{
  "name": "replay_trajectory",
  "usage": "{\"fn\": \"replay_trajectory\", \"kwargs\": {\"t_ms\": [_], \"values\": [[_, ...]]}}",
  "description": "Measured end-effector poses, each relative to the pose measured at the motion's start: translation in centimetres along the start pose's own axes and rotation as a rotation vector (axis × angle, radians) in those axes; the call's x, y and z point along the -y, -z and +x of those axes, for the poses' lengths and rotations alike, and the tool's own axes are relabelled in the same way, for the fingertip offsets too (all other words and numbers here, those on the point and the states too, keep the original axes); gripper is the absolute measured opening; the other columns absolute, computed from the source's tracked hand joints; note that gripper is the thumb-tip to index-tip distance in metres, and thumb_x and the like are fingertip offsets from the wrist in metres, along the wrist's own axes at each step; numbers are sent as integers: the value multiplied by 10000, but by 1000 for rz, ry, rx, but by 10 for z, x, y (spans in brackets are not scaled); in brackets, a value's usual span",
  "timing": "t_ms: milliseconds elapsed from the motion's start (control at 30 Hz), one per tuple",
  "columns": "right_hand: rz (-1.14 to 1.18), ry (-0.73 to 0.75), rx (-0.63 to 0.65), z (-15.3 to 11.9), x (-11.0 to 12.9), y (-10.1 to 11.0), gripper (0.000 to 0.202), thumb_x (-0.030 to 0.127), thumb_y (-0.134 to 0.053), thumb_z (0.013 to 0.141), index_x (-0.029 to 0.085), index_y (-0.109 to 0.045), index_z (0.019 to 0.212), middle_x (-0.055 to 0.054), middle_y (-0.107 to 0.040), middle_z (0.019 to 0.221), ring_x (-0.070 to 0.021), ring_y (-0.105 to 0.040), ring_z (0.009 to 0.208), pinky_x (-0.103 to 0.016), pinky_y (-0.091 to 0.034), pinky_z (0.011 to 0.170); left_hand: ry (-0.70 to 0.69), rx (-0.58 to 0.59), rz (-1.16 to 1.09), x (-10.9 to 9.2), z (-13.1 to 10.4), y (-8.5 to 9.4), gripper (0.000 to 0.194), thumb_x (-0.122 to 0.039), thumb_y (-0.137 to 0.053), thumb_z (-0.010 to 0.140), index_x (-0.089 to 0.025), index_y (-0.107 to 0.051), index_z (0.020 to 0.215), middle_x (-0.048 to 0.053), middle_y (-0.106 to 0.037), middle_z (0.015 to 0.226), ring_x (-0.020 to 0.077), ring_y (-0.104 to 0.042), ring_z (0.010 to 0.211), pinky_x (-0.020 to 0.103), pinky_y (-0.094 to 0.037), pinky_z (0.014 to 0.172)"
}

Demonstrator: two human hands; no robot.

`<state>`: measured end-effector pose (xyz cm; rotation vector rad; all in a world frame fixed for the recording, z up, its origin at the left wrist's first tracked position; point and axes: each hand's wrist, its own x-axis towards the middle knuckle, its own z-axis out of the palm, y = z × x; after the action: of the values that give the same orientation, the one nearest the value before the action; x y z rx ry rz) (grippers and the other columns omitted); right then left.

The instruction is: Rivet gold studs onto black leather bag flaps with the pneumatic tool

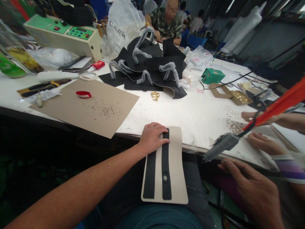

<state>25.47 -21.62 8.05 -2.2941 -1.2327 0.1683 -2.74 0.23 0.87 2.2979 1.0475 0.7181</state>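
A beige panel (176, 165) with rounded corners leans from the table edge onto my lap. Two black straps (149, 178) run along its length; the right one bears a round metal snap (165, 178) near its lower end. My left hand (151, 136) lies across the panel's top left, thumb and forefinger closed about the upper end of the right strap. Off to the right, my right hand (252, 187) hovers below the table edge with thumb and forefinger together; anything between them is too small to make out. A grey electric screwdriver (221, 146) hangs just above it.
Black leather pieces with wrapped handles (152, 68) are heaped mid-table, gold hardware (155, 96) before them. A brown board (102, 124) holds tiny dark bits. A co-worker's hands (262, 143) work at right by small scattered parts (234, 124). Another person sits across.
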Motion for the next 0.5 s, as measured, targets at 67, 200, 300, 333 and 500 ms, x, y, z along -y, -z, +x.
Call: {"fn": "replay_trajectory", "kwargs": {"t_ms": [67, 200, 300, 333, 500], "values": [[174, 71, 118, -1, 34, -21, 315, 588, -655, 885, 315, -802, 942, -39, -803, 884, -309, -753, 867, -383, -575, 799, 2, -1, -5, 0, 0, 1, 366, -394, -906, 779, -299, -774, 1107, -9, -767, 1297, 288, -607, 1263, 485, -391, 1080], [372, 326, 383, 29, 94, -82, 228, 419, -620, 956, 258, -769, 896, -22, -765, 881, -231, -711, 841, -328, -529, 811, -8, -7, -7, 0, 0, 1, 379, -393, -910, 777, -290, -778, 1118, -11, -767, 1299, 283, -610, 1262, 477, -393, 1076], [358, 459, 434, 55, 112, -120, 193, 350, -606, 968, 248, -754, 897, -20, -734, 901, -216, -684, 872, -329, -500, 824, -20, -11, -7, 2, 0, -1, 370, -409, -896, 796, -290, -780, 1126, -9, -769, 1296, 276, -610, 1265, 467, -402, 1061], [348, 488, 438, 60, 114, -128, 190, 339, -604, 971, 249, -755, 897, -20, -726, 899, -216, -679, 874, -335, -495, 826, -23, -15, -9, 3, -1, -1, 365, -414, -891, 802, -292, -781, 1128, -7, -770, 1293, 276, -610, 1265, 466, -405, 1058], [370, 550, 420, 67, 107, -143, 143, 315, -653, 968, 265, -771, 905, -20, -716, 900, -225, -676, 870, -362, -503, 816, -48, -36, -25, 6, -2, -4, 369, -434, -887, 805, -284, -781, 1126, -15, -778, 1268, 275, -618, 1240, 482, -408, 1046]]}}
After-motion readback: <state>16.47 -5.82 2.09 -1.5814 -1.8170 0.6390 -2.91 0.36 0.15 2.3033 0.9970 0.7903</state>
